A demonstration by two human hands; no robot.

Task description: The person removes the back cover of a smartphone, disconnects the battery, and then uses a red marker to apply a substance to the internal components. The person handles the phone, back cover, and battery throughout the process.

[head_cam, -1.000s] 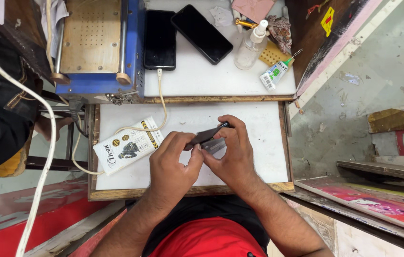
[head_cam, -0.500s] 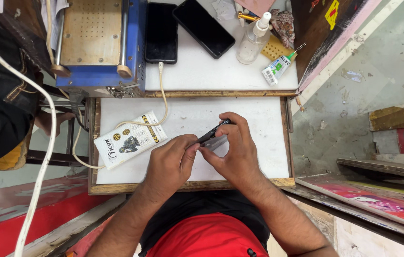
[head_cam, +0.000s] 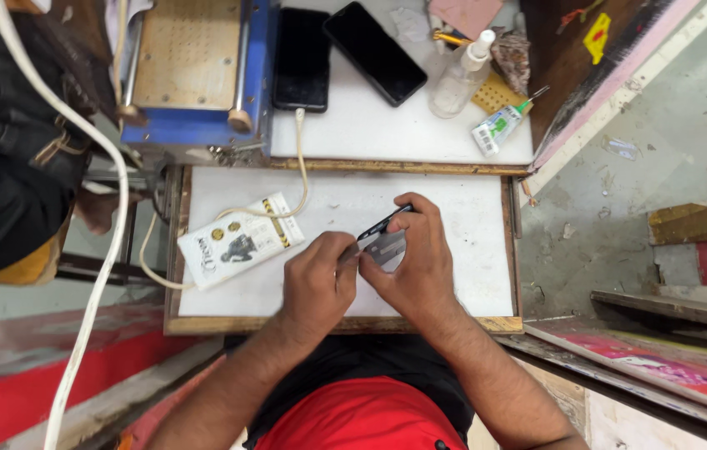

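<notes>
Black and slim, the phone (head_cam: 380,237) sits tilted over the white worktop (head_cam: 470,250), our right hand (head_cam: 420,267) clamped along its edge to steady it while our left hand (head_cam: 316,283) pinches its near end.

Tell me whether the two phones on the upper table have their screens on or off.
Off. Both phones lie flat with plain black screens; a cable reaches the left one.
</notes>
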